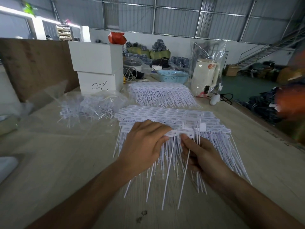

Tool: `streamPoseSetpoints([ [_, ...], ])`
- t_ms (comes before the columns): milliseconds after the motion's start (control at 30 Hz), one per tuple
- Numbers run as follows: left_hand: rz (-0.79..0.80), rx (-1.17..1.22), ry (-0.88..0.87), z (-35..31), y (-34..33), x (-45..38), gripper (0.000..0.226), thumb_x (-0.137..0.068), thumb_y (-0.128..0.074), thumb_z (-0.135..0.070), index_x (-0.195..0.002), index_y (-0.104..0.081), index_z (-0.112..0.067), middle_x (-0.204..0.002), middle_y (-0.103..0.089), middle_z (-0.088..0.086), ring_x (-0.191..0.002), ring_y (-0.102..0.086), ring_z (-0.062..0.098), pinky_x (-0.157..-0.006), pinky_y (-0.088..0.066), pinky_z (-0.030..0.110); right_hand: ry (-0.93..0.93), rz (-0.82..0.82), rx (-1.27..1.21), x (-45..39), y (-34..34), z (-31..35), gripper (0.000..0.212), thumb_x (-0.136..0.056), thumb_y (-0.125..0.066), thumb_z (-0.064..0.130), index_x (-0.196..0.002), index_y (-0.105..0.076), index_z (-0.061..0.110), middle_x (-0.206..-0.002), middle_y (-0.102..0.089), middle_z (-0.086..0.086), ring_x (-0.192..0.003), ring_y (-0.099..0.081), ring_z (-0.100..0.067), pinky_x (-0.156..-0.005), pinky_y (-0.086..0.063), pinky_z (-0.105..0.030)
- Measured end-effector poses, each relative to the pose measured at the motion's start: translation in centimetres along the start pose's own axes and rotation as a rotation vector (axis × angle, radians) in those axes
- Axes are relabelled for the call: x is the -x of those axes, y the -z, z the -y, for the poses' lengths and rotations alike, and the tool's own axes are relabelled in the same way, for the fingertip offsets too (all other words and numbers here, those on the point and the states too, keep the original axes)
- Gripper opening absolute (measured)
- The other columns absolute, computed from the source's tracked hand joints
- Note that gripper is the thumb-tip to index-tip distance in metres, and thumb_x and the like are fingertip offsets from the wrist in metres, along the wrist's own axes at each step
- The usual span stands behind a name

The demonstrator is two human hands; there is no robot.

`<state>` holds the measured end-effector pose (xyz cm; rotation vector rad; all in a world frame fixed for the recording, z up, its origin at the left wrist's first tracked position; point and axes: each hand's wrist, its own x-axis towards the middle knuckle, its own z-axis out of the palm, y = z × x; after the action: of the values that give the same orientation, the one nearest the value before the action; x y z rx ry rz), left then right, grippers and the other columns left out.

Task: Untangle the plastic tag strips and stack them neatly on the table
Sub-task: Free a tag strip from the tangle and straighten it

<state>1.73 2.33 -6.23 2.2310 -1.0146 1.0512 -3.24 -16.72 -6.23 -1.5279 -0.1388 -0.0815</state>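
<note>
While both hands hold one tag strip (181, 132) over the near stack (165, 116) mid-table, the left hand (145, 142) curls on its head bar and the right hand (199, 156) pinches its tails, likely to line it up. A tangled pile (89, 106) waits at ten o'clock, a second stack (158, 93) at twelve

left hand (145, 142) bare | right hand (201, 156) bare | forearms unsleeved

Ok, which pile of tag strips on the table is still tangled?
The loose heap at far left, in front of the white boxes: its strips lie jumbled every way. The other two piles are neatly aligned.
</note>
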Motion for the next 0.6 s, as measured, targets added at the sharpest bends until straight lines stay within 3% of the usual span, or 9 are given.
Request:
streamPoseSetpoints([
  [200, 0.013, 0.029, -0.022, -0.2, 0.3, -0.1, 0.024, -0.092, -0.06, -0.01, -0.112, -0.074, -0.012, -0.106, -0.072, -0.003, -0.095, -0.064, 0.023, -0.079, -0.048, 0.042, 0.278, 0.077, 0.28, 0.3, 0.1, 0.8, 0.034, -0.099, -0.053, 0.036, -0.069, -0.064, 0.048, -0.057, -0.031, -0.012, -0.044, -0.031, -0.012, -0.044, -0.031, -0.022],
  [333, 0.046, 0.038, -0.043, 0.1, 0.3, -0.1, 0.03, -0.088, -0.06, -0.005, -0.114, -0.074, -0.01, -0.107, -0.072, -0.002, -0.094, -0.064, 0.026, -0.078, -0.049, 0.044, 0.422, 0.05, 0.485, -0.1, 0.6, 0.4, 0.036, -0.1, -0.052, 0.03, -0.078, -0.059, 0.057, -0.053, -0.036, 0.007, -0.046, -0.033, -0.005, -0.049, -0.03, -0.018],
  [400, 0.047, 0.062, -0.034, 0.3, 0.1, -0.1, 0.029, -0.087, -0.062, -0.003, -0.113, -0.074, -0.01, -0.107, -0.072, -0.001, -0.094, -0.064, 0.026, -0.078, -0.05, 0.045, 0.468, 0.011, 0.595, -0.2, 0.8, 0.0, 0.03, -0.1, -0.052, 0.029, -0.082, -0.055, 0.053, -0.054, -0.042, 0.013, -0.047, -0.036, -0.003, -0.051, -0.029, -0.016],
  [500, 0.055, 0.173, 0.012, 0.7, -0.2, 0.0, 0.028, -0.088, -0.06, 0.004, -0.107, -0.076, -0.01, -0.103, -0.073, -0.002, -0.091, -0.065, 0.024, -0.077, -0.051, 0.046, 0.578, -0.06, 0.801, -0.3, 1.1, -0.5, 0.033, -0.1, -0.05, 0.031, -0.071, -0.037, 0.041, -0.057, -0.047, 0.018, -0.046, -0.038, -0.001, -0.05, -0.024, -0.015],
  [600, 0.039, 0.256, -0.006, 1.0, -0.3, 0.0, 0.024, -0.093, -0.061, 0.002, -0.106, -0.077, -0.01, -0.103, -0.074, -0.002, -0.088, -0.066, 0.022, -0.075, -0.051, 0.044, 0.545, -0.075, 0.777, -0.5, 1.3, -0.6, 0.036, -0.099, -0.051, 0.035, -0.066, -0.037, 0.034, -0.053, -0.04, 0.014, -0.046, -0.035, -0.003, -0.05, -0.024, -0.017],
])
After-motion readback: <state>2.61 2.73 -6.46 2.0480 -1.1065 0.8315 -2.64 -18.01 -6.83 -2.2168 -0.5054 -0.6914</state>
